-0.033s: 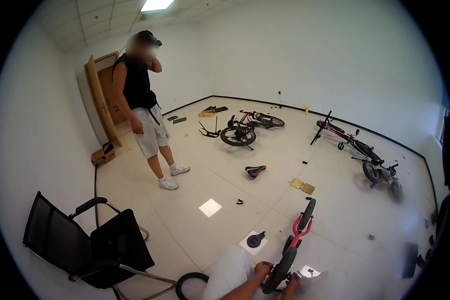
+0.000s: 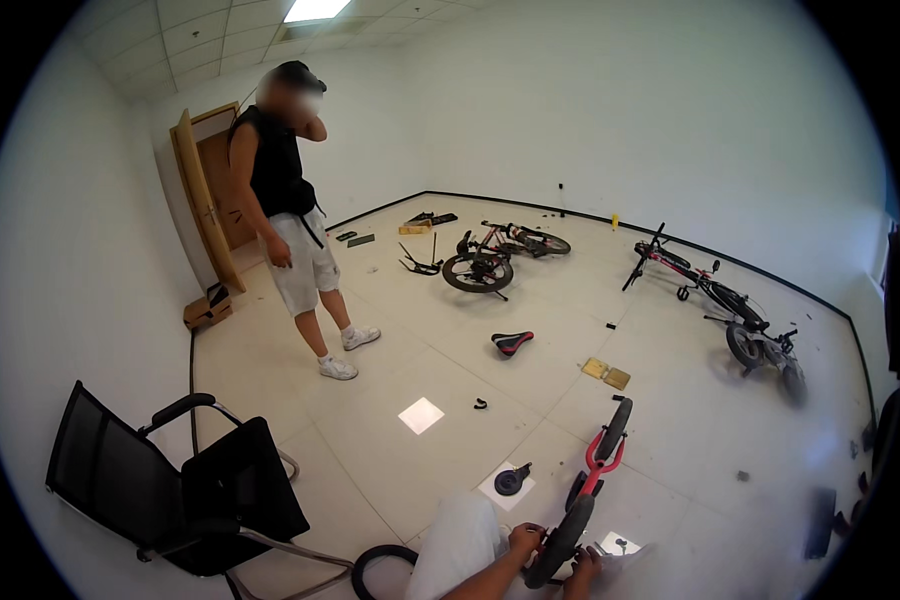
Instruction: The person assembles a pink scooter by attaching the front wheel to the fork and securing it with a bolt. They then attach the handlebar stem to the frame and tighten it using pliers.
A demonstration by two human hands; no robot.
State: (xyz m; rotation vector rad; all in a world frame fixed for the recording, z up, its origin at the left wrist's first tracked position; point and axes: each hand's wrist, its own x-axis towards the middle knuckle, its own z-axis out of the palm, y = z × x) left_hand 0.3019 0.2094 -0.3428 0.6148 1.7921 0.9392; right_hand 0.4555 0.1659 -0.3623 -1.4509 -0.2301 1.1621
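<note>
A small red bicycle [image 2: 593, 462] stands in front of me with its black wheels up. My left hand [image 2: 526, 540] is closed at the left side of its near wheel [image 2: 560, 545], close to the hub. On the other side of that wheel my right hand [image 2: 584, 568] has its fingers curled in at the same height. What each hand pinches is too small and too dark to make out. Left of the bicycle, a round black part [image 2: 511, 482] lies on a white sheet. A loose black tyre [image 2: 362, 572] rests beside my left leg.
Another person [image 2: 285, 190] stands at the left near the door. A black chair [image 2: 235, 490] is at my near left. Across the floor lie a saddle [image 2: 511, 343], yellowish flat pieces [image 2: 606, 373], a partly dismantled bicycle [image 2: 478, 270] and another bicycle [image 2: 715, 290] at the right.
</note>
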